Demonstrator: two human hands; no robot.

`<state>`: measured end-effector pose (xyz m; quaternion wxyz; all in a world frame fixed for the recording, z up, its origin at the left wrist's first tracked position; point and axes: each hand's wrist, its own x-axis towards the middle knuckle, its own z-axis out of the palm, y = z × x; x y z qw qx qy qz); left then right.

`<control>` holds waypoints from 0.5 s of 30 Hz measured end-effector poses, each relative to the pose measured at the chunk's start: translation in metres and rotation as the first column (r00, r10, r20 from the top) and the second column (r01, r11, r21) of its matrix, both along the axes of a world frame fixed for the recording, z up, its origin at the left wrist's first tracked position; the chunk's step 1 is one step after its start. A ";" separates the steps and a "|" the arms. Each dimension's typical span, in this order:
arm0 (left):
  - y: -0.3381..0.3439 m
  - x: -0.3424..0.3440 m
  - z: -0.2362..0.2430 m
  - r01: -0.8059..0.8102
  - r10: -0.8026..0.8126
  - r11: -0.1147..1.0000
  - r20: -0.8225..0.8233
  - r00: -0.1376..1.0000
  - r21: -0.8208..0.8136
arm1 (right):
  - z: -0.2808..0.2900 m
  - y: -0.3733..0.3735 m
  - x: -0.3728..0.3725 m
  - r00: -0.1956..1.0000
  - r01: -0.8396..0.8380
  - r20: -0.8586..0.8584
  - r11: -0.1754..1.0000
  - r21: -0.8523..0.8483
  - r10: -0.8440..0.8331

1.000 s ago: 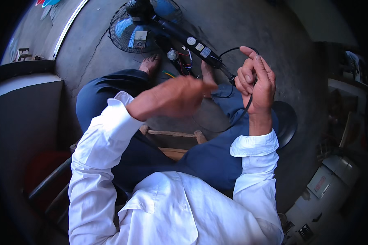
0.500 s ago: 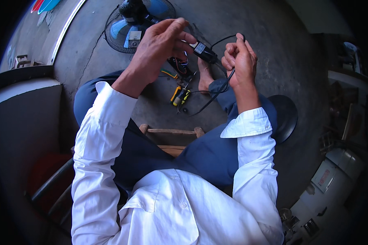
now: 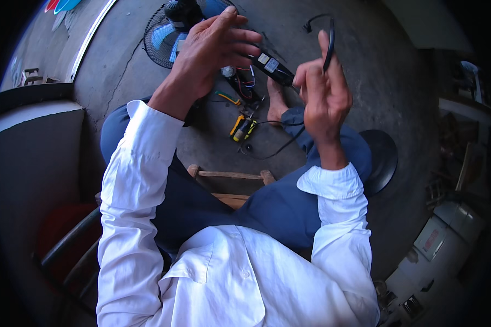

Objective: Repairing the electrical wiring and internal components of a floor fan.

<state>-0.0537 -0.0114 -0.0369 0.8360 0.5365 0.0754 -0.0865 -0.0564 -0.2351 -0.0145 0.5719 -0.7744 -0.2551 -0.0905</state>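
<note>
My left hand [image 3: 210, 54] has its fingers stretched over the left end of a black, corded handheld device [image 3: 273, 66] with pale labels, which it appears to grip. The fingers hide that end, so its exact kind does not show. Beside the device's right end, my right hand [image 3: 327, 101] is closed on the black power cord [image 3: 330, 46], index finger raised along it. The cord loops up and over to a small plug [image 3: 307, 26] in the air. More cord curves below the right hand toward the floor.
On the floor lie yellow-and-black hand tools [image 3: 243, 128], a green-and-yellow handle [image 3: 227, 97] and a black part with coloured wires [image 3: 245, 87]. A caged fan [image 3: 158, 46] lies beyond my left hand. A wooden stool [image 3: 229, 175] is between my legs, a bare foot [image 3: 276, 103] ahead.
My right hand has come lower and slightly right, its index finger now raised. The cord's loop has swung upward, showing the plug. My left hand has shifted slightly upward, its fingers straighter.
</note>
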 end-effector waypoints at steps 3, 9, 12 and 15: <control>-0.012 -0.002 0.021 0.082 -0.109 0.976 -0.127 0.986 -0.200 | -0.003 -0.005 -0.021 0.972 -0.126 0.187 0.989 -0.082 0.139; 0.016 0.006 0.010 0.081 -0.127 0.867 -0.061 0.990 -0.492 | -0.004 0.014 -0.075 0.794 -0.566 0.047 0.765 -0.307 0.606; 0.040 0.002 -0.012 -0.120 0.076 0.945 -0.153 0.985 -0.305 | -0.024 0.014 -0.092 0.721 -0.646 -0.105 0.610 -0.460 0.685; 0.040 -0.002 -0.012 -0.088 0.092 0.968 0.009 0.996 -0.234 | -0.038 0.005 -0.096 0.749 -0.615 -0.275 0.480 -0.625 0.603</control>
